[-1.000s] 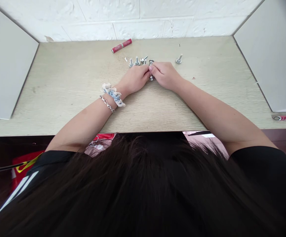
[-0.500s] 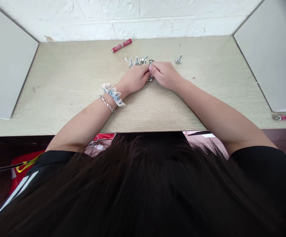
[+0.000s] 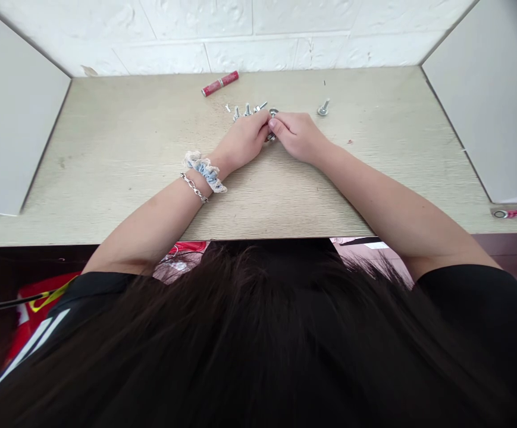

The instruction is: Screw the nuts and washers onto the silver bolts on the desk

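1. White wall [image 3: 258, 35] is seen at the back; the pale table [image 3: 151, 154] before it is flanked by a left panel [image 3: 12, 107] and a right panel [image 3: 490, 107].
2. The held bolt [image 3: 273, 112] is kept between both hands, over the middle of the table, with its round head turned toward the wall; most of its length is hidden by fingers.
3. By the right hand [image 3: 297, 135] the bolt is pinched just below the head, under the thumb.
4. By the left hand [image 3: 244, 138] its lower part is gripped; the exact finger placement is hidden.
5. Three bolts [image 3: 247, 109] are seen just beyond the left hand, partly covered by it: two upright, one tilted.
6. A lone bolt [image 3: 323, 107] is set to the right, apart from the right hand, its shank leaning.
7. A red tube [image 3: 220, 84] is laid slantwise near the wall.
8. A scrunchie [image 3: 204, 169] and a chain [image 3: 194, 187] are worn at the left wrist.
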Demonstrator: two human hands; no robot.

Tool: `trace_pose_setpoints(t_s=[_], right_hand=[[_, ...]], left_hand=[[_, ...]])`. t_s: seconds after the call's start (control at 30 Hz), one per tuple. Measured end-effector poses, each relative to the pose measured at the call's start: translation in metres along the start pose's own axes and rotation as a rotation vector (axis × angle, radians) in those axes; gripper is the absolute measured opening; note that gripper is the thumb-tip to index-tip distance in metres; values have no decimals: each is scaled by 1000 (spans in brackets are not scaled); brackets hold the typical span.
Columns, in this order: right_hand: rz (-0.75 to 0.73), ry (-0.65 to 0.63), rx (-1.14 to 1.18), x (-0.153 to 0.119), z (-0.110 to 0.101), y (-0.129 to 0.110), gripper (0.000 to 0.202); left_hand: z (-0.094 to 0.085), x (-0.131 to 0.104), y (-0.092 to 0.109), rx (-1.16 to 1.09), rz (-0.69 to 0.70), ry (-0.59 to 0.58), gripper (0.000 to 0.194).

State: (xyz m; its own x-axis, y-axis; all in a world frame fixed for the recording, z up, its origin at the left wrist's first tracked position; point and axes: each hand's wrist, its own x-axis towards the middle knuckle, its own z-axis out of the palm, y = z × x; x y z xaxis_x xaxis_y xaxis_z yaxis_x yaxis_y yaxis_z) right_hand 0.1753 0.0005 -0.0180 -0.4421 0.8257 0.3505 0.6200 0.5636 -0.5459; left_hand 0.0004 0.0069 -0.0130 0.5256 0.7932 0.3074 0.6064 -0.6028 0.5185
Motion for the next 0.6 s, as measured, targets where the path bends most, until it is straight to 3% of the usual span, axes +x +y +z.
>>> trace_pose_setpoints(t_s=[0.37,0.6], right_hand=[[81,-11,-31,-2,0,-6,36],[48,-14,-96,0,4,0,27]], left_hand=[[-2,4,-2,-122,-35,143,21],[-4,0,8,-2,-44,95,19]])
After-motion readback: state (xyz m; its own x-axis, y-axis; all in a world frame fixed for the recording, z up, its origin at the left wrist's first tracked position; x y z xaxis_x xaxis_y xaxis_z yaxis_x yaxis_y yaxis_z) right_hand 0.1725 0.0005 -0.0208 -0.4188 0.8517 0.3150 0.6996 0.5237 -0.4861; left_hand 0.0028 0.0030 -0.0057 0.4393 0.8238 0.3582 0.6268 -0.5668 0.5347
